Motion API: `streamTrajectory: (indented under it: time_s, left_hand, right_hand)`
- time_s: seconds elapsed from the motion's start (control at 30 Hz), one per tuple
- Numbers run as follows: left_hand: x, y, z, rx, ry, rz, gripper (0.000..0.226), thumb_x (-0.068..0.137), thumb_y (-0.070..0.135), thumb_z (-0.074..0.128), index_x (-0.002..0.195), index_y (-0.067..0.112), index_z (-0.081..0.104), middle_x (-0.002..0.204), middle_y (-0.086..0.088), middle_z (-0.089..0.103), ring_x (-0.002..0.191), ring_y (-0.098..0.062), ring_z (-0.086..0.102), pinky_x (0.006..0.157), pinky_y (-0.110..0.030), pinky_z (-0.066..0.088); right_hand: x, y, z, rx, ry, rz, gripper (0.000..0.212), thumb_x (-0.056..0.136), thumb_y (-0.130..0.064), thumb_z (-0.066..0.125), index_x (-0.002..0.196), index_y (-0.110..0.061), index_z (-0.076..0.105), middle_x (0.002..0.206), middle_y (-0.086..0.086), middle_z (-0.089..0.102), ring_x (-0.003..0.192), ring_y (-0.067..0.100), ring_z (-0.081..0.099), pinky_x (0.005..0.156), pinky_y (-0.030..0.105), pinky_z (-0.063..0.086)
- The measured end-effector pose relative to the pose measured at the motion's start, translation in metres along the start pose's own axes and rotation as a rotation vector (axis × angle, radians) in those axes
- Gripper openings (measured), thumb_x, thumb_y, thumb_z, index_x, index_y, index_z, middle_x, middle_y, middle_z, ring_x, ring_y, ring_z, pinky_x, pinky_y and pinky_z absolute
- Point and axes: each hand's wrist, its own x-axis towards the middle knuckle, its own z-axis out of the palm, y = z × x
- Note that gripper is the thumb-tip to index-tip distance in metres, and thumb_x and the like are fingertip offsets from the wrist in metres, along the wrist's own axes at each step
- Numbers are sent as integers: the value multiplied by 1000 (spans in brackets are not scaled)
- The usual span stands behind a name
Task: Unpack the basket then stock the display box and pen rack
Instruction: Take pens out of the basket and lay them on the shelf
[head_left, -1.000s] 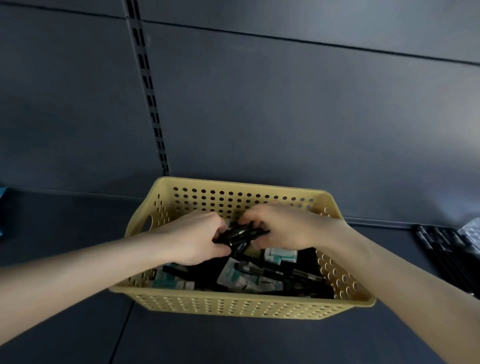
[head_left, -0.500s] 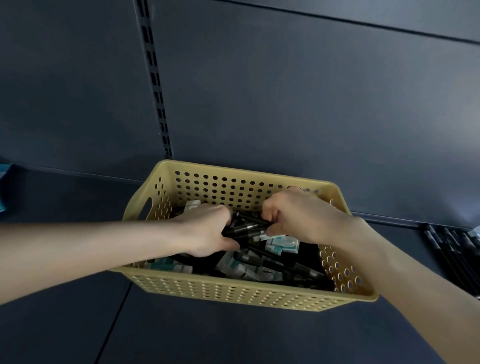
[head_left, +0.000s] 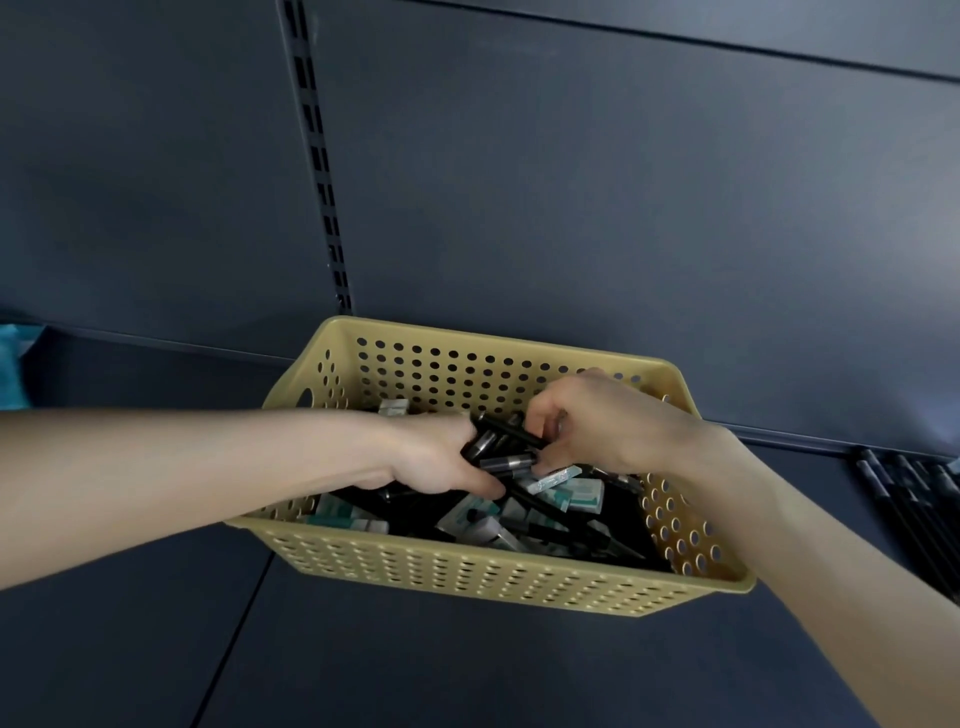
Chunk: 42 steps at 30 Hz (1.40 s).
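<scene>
Now a bunch of black pens (head_left: 501, 451) is gripped by the left hand (head_left: 434, 457) inside the yellow basket (head_left: 467, 582), and its other end is pinched by the right hand (head_left: 613, 426). Small boxes (head_left: 574, 492) and loose pens are piled beneath; the basket is set on a shelf (head_left: 467, 675).

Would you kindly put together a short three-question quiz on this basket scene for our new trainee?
1. True or false: the yellow basket is empty.
2. The left hand and right hand together hold: A) a bundle of black pens; B) one teal box; C) the basket's rim.
3. Fill in: loose pens lie on the shelf to the basket's ____.

Key: 1 false; 2 A; 3 right.
</scene>
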Motion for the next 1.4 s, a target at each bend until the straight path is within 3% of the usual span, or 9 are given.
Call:
streamTrajectory:
  time_s: [0.13, 0.27, 0.5, 0.63, 0.77, 0.87, 0.97, 1.27, 1.4]
  left_hand:
    - [1, 2, 1, -120, -101, -9, 9, 86, 24, 69, 84, 26, 61, 78, 9, 64, 67, -5, 59, 55, -11, 44]
    - [2, 4, 3, -159, -133, -69, 22, 84, 19, 70, 104, 14, 63, 107, -8, 68, 96, -20, 64, 88, -30, 51]
    - [0, 5, -2, -250, -41, -38, 22, 83, 10, 71, 103, 5, 64, 106, -13, 69, 99, -23, 65, 86, -30, 51]
    - [-5, 5, -11, -350, 13, 16, 10, 83, 8, 70, 92, 6, 65, 84, -9, 70, 78, -19, 68, 73, -30, 57]
    - [-14, 6, -17, -447, 114, 119, 5, 85, 7, 67, 87, 3, 66, 78, -7, 67, 73, -16, 64, 74, -31, 55]
    - [-25, 10, -22, -599, 209, 235, 3, 85, 9, 67, 83, 6, 66, 70, -1, 68, 71, -13, 66, 71, -27, 58]
    - [-34, 17, -25, -787, 259, 350, 5, 83, 11, 67, 84, 6, 67, 67, -1, 64, 69, -15, 64, 74, -34, 59]
    - [-51, 38, -13, -1123, 319, 463, 9, 80, 16, 71, 80, 8, 67, 63, -2, 60, 60, -13, 59, 59, -25, 53]
    - [-57, 38, -7, -1153, 353, 474, 17, 70, 18, 76, 82, 9, 69, 67, -2, 63, 67, -15, 62, 64, -29, 56]
  right_hand:
    - [-5, 1, -3, 41, -11, -17, 15, 81, -28, 71, 79, -41, 63, 83, -7, 62, 78, 8, 56, 59, 19, 38]
    - [-9, 0, -7, 142, -22, -15, 20, 83, -20, 70, 81, -38, 61, 80, -10, 62, 69, 1, 57, 60, 16, 41]
    - [-15, 0, -11, 379, 71, -26, 13, 84, -7, 66, 90, -17, 59, 82, 4, 70, 72, 11, 67, 70, 27, 50]
    - [-22, -2, -14, 654, 237, -56, 9, 86, -10, 66, 92, -9, 59, 80, 6, 65, 67, 15, 68, 58, 24, 52]
    - [-26, 2, -14, 733, 324, -48, 9, 78, -27, 71, 82, -19, 68, 79, 5, 69, 83, 29, 68, 84, 51, 54]
    - [-30, 0, -13, 731, 333, -51, 14, 74, -32, 74, 84, -22, 71, 82, 4, 70, 86, 31, 68, 81, 41, 55]
    - [-31, -8, -15, 788, 350, -57, 18, 76, -20, 76, 92, -22, 68, 74, -8, 69, 75, 11, 69, 64, 24, 55]
    - [-45, -40, -12, 909, 537, -177, 19, 70, -16, 78, 85, -22, 68, 75, -1, 65, 69, 11, 66, 58, 21, 53]
    - [-56, -46, -6, 926, 630, -147, 27, 58, -31, 79, 83, -26, 69, 71, -7, 67, 69, 13, 68, 61, 23, 55]
